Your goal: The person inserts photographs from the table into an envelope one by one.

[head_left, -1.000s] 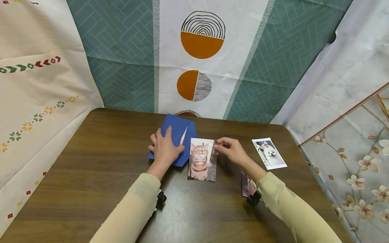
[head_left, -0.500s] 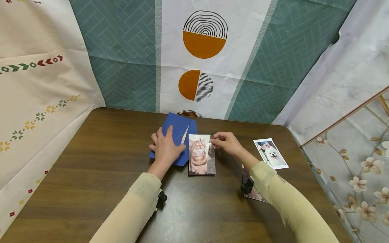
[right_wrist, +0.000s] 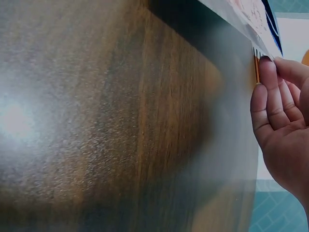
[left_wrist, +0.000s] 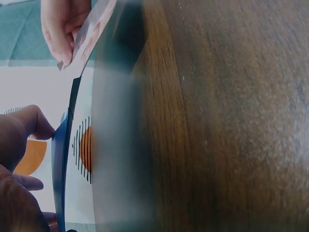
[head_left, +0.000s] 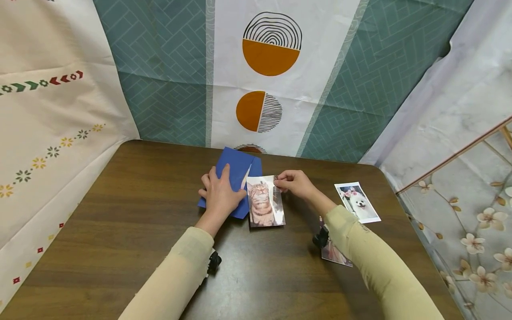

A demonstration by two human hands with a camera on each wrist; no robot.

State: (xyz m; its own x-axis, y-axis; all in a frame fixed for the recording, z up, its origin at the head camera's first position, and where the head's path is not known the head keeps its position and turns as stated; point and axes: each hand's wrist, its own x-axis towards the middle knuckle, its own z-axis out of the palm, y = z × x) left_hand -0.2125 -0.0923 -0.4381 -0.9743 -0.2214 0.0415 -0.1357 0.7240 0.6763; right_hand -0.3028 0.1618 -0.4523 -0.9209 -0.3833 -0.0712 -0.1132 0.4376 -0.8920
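A blue envelope (head_left: 237, 162) is near the back middle of the table, its slit showing a pale inside on the right. My left hand (head_left: 220, 193) grips it, fingers spread over it and thumb near the slit. In the left wrist view the envelope (left_wrist: 60, 159) appears edge-on, above the tabletop. My right hand (head_left: 296, 183) pinches the upper right corner of a cat photo (head_left: 262, 204). The photo's left edge overlaps the envelope beside the slit; whether any of it is inside, I cannot tell. In the right wrist view, thumb and index finger hold the photo's (right_wrist: 244, 21) corner.
A white-dog photo (head_left: 360, 204) lies at the table's right. Under the right forearm another photo (head_left: 336, 255) is partly hidden. The brown wooden table (head_left: 120, 213) ends at patterned cloth hangings (head_left: 168, 102) behind and at both sides.
My right hand has brought the cat photo up and slightly left, closer against the envelope's slit, and the photo has tilted a little. The left hand stays on the envelope.
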